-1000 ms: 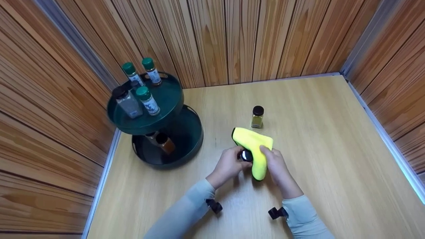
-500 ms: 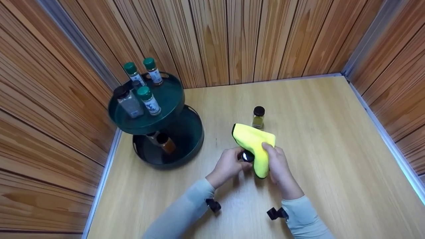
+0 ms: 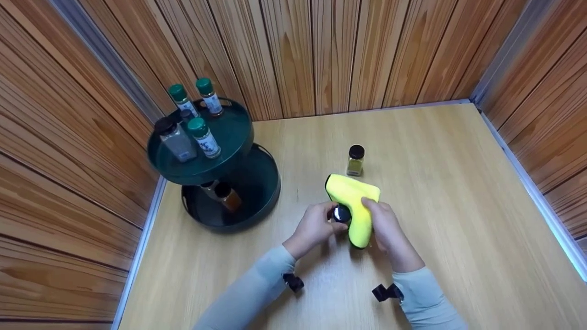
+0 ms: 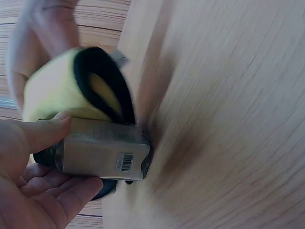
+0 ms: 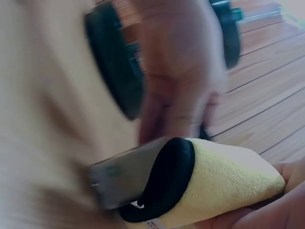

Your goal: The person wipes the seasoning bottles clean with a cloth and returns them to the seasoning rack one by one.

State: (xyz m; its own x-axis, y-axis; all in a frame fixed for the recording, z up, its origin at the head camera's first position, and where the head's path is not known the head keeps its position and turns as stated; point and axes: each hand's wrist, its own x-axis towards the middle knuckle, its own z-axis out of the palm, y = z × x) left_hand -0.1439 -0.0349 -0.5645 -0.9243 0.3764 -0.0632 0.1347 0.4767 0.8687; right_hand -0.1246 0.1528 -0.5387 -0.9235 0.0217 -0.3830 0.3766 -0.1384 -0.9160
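My left hand [image 3: 314,229] grips a square clear spice jar [image 4: 97,155] with a black cap, between thumb and fingers. In the left wrist view the jar lies sideways, with a barcode label near its base. My right hand [image 3: 387,231] holds a folded yellow cloth [image 3: 353,201] with black edging, thumb on top. The cloth lies against the jar's side and, in the head view, hides most of it except the cap. In the right wrist view the jar's base pokes out past the cloth's black edge. Both hands are just above the wooden table.
Behind the cloth stands a small jar [image 3: 355,161] with a black cap and greenish contents. A dark green two-tier rack [image 3: 229,172] at left carries several green-capped bottles and a large dark-capped jar on top, plus jars below. Wood-panelled walls [image 3: 335,55] enclose the table.
The cloth slid up slightly, then back down and a little right along the jar, with my right hand moving with it. My left hand keeps its grip nearly in place.
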